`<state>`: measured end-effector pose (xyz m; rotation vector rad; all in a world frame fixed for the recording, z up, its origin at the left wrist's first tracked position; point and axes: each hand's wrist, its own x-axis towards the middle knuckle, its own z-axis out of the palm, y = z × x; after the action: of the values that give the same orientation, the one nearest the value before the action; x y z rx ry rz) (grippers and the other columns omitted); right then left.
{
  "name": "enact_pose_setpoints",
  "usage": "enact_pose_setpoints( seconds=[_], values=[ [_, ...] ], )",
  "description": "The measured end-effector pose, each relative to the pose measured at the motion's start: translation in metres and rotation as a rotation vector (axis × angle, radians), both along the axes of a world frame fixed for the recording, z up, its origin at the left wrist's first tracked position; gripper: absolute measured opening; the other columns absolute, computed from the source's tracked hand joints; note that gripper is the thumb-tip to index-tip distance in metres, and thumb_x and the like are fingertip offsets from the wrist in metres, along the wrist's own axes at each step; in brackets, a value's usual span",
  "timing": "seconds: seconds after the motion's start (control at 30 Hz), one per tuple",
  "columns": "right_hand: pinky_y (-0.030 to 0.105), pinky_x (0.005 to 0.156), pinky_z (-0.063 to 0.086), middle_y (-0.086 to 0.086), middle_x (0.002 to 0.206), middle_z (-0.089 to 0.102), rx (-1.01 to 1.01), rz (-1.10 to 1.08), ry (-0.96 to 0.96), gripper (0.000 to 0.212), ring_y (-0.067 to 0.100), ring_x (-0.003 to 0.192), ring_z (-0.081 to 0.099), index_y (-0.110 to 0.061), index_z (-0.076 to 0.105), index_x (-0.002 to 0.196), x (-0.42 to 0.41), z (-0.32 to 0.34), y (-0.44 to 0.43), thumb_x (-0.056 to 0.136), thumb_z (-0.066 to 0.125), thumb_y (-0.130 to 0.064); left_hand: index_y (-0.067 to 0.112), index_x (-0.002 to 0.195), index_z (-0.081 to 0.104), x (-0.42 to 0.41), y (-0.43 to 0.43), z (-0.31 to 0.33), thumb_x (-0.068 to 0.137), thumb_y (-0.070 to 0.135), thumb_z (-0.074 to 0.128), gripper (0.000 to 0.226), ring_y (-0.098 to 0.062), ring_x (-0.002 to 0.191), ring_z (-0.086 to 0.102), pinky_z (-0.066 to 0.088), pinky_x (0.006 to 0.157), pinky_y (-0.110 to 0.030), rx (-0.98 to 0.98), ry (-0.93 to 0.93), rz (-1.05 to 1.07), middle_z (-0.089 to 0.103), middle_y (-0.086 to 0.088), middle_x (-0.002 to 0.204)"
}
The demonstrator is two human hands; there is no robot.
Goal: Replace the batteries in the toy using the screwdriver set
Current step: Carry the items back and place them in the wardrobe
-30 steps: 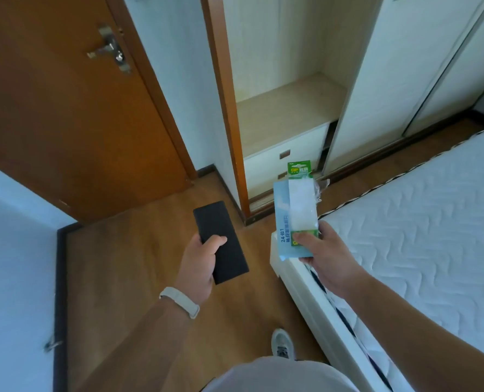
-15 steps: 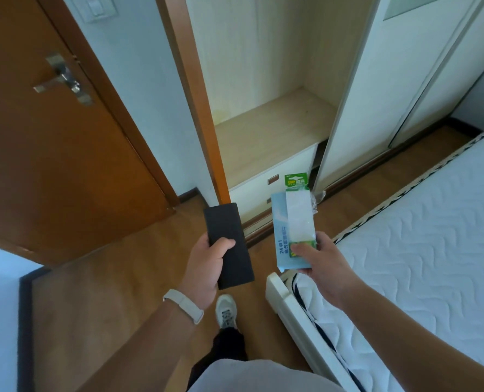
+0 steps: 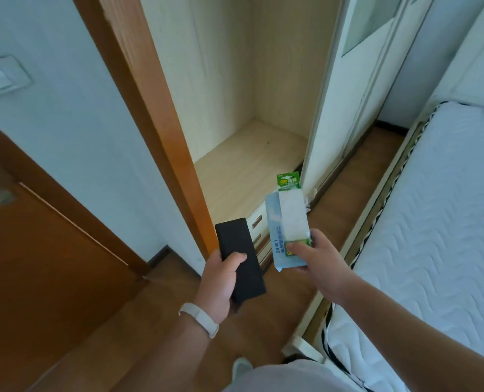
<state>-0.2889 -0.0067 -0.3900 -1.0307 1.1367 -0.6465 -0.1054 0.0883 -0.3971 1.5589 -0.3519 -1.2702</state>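
My left hand (image 3: 221,281) grips a flat black rectangular case (image 3: 239,258), thumb across its top face; the case points away from me. My right hand (image 3: 318,263) pinches two packs together: a light blue screwdriver set box (image 3: 273,219) printed "24", and on top of it a clear blister pack with a green header card (image 3: 290,205), its contents too washed out to tell. Both hands are held in front of me at waist height, side by side. No toy is in view.
Ahead stands an open wardrobe with a bare wooden shelf (image 3: 246,162) and white drawers (image 3: 256,224) below. A brown door (image 3: 37,250) is at left, a white quilted mattress (image 3: 433,222) on its bed frame at right. Wooden floor (image 3: 156,321) lies underfoot.
The view has swung up and forward toward the wardrobe as I step closer. Both hands keep the same grips and positions relative to each other.
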Motion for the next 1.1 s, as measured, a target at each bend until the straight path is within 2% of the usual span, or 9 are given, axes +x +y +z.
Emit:
enact_pose_setpoints(
  seconds=[0.2,0.33,0.43,0.53,0.6,0.73,0.83,1.0,1.1],
  values=[
    [0.039,0.084,0.060,0.004,0.106,0.071,0.020,-0.084,0.024,0.028,0.016,0.093,0.072,-0.022,0.058,0.111,0.015,-0.004,-0.029,0.087,0.073,-0.020,0.032,0.112,0.066,0.030,-0.045,-0.003,0.074,0.042,0.075,0.040,-0.029,0.102,0.071,0.064,0.076,-0.045,-0.002,-0.007,-0.058,0.074,0.000,0.103],
    [0.031,0.075,0.057,0.003,0.106,0.072,0.039,-0.118,0.014,0.029,0.015,0.092,0.073,-0.023,0.059,0.112,0.021,-0.010,-0.053,0.087,0.073,-0.022,0.035,0.112,0.063,0.039,-0.072,-0.009,0.079,0.041,0.075,0.035,-0.027,0.103,0.069,0.064,0.068,-0.039,0.038,0.009,-0.058,0.071,-0.001,0.108],
    [0.031,0.076,0.057,0.005,0.108,0.071,0.067,-0.122,-0.010,0.030,0.016,0.093,0.073,-0.021,0.058,0.114,0.028,-0.018,-0.077,0.088,0.072,-0.020,0.032,0.108,0.066,0.039,-0.099,-0.012,0.081,0.034,0.074,0.028,-0.028,0.097,0.071,0.063,0.068,-0.041,0.020,0.040,-0.033,0.074,-0.002,0.102],
    [0.029,0.072,0.057,0.006,0.108,0.071,0.100,-0.124,-0.040,0.032,0.017,0.091,0.073,-0.020,0.058,0.116,0.042,-0.025,-0.111,0.088,0.071,-0.019,0.027,0.104,0.066,0.037,-0.136,-0.014,0.091,0.026,0.068,0.013,-0.029,0.095,0.071,0.064,0.075,-0.047,0.021,0.027,0.014,0.074,-0.006,0.100],
    [0.034,0.075,0.059,0.008,0.109,0.070,0.115,-0.111,-0.054,0.031,0.021,0.093,0.073,-0.019,0.058,0.115,0.055,-0.030,-0.141,0.087,0.072,-0.018,0.025,0.103,0.065,0.039,-0.163,-0.017,0.092,0.022,0.066,0.012,-0.031,0.095,0.071,0.062,0.081,-0.052,0.031,0.026,0.059,0.072,-0.009,0.103],
    [0.032,0.073,0.056,0.009,0.111,0.068,0.144,-0.022,-0.057,0.034,0.023,0.097,0.071,-0.019,0.056,0.118,0.078,-0.045,-0.216,0.088,0.072,-0.017,0.022,0.104,0.066,0.051,-0.224,-0.032,0.092,0.018,0.064,0.013,-0.033,0.093,0.071,0.063,0.073,-0.048,0.046,0.037,0.165,0.072,-0.012,0.103],
    [0.033,0.074,0.054,0.012,0.113,0.066,0.146,0.081,-0.006,0.034,0.024,0.099,0.069,-0.016,0.055,0.119,0.090,-0.057,-0.277,0.089,0.070,-0.018,0.022,0.104,0.066,0.059,-0.273,-0.043,0.091,0.018,0.064,0.013,-0.034,0.093,0.071,0.062,0.078,-0.056,0.067,0.045,0.252,0.072,-0.012,0.102],
    [0.050,0.095,0.054,0.015,0.117,0.062,0.141,0.301,0.061,0.030,0.029,0.105,0.065,-0.017,0.052,0.116,0.106,-0.060,-0.398,0.090,0.068,-0.018,0.020,0.110,0.066,0.070,-0.365,-0.045,0.095,0.014,0.062,0.017,-0.037,0.094,0.072,0.059,0.083,-0.062,0.109,0.055,0.427,0.072,-0.017,0.109],
    [0.040,0.084,0.057,0.011,0.115,0.063,0.150,0.404,0.079,0.028,0.024,0.103,0.066,-0.020,0.052,0.112,0.116,-0.055,-0.454,0.090,0.069,-0.019,0.017,0.115,0.066,0.075,-0.408,-0.042,0.095,0.014,0.062,0.021,-0.039,0.097,0.071,0.059,0.084,-0.062,0.120,0.055,0.542,0.071,-0.019,0.111]
  ],
)
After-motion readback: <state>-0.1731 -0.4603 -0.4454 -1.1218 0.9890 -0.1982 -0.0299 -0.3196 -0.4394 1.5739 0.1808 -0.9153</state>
